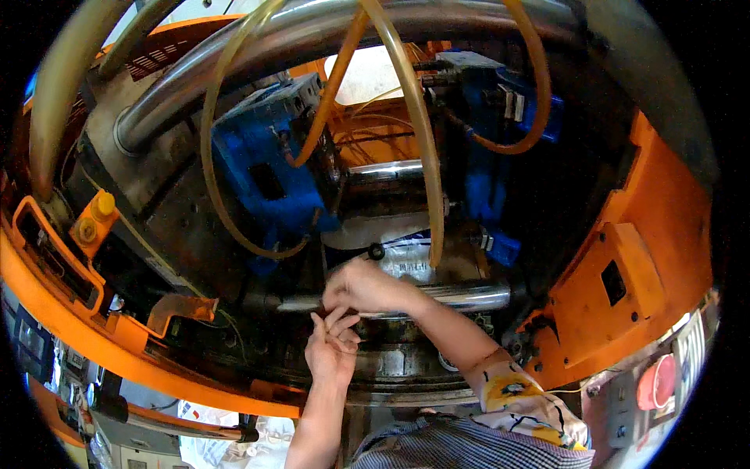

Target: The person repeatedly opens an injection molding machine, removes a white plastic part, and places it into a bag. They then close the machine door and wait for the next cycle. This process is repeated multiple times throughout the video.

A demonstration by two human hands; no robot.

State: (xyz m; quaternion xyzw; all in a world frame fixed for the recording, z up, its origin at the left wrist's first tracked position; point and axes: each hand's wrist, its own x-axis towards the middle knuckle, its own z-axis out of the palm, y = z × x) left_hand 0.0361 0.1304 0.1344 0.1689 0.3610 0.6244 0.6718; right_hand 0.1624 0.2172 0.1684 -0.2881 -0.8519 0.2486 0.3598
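My left hand point(332, 352) is palm up below the shiny horizontal bar, its fingers loosely bent and apart, with nothing visible in it. Just above it, my right hand point(367, 289) reaches across in front of the bar point(469, 297), bent at the knuckles and smeared by motion. Its fingertips come close to the left fingers; whether they hold anything is hidden by the blur. Right behind the right hand is a small black ring-shaped piece point(376, 252), with a thin dark rod running from it over a silvery printed sheet point(410, 262).
Two blue mould halves point(269, 172) point(486, 172) face each other inside an orange machine. Yellowish hoses point(422, 148) hang down between them. Orange guards point(617, 273) stand at right and along the left front. A red container point(656, 381) is at lower right.
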